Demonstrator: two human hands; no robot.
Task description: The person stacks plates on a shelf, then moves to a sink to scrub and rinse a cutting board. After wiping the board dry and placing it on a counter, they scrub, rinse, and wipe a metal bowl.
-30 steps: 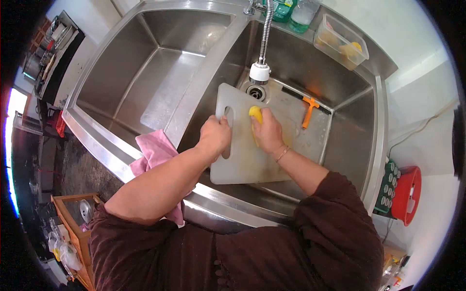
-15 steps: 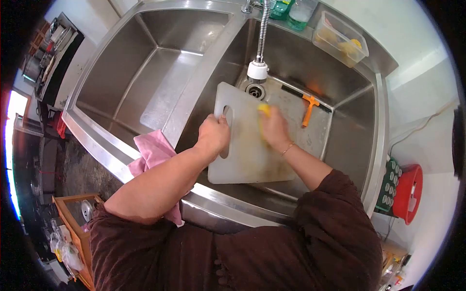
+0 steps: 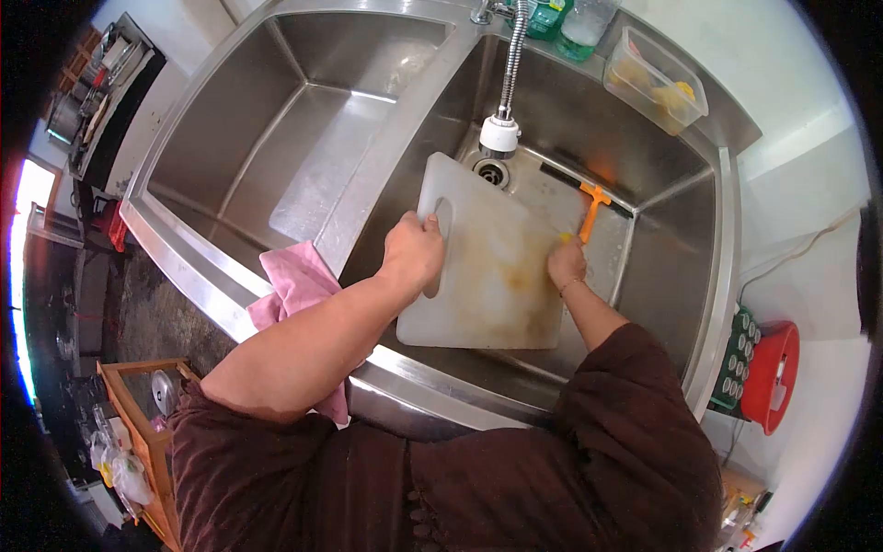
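Note:
A white cutting board (image 3: 487,267) with brown-yellow stains is held tilted over the right sink basin. My left hand (image 3: 412,250) grips it at the handle slot along its left side, the fingers closed around that edge. At the board's right edge, my right hand (image 3: 567,261) is closed on a yellow sponge (image 3: 565,237), of which only a small part shows above the fingers. Just beyond that hand, an orange-handled squeegee (image 3: 594,208) lies on the basin floor.
A flexible tap with a white head (image 3: 499,136) hangs above the drain (image 3: 491,172). A pink cloth (image 3: 292,281) drapes over the sink's front rim. Green bottles (image 3: 579,28) and a clear plastic container (image 3: 655,81) stand along the back ledge. The left basin (image 3: 313,147) adjoins.
My right hand has moved with the sponge from the middle of the board to its right edge, uncovering the stained surface. My left hand keeps its grip. The view has shifted slightly.

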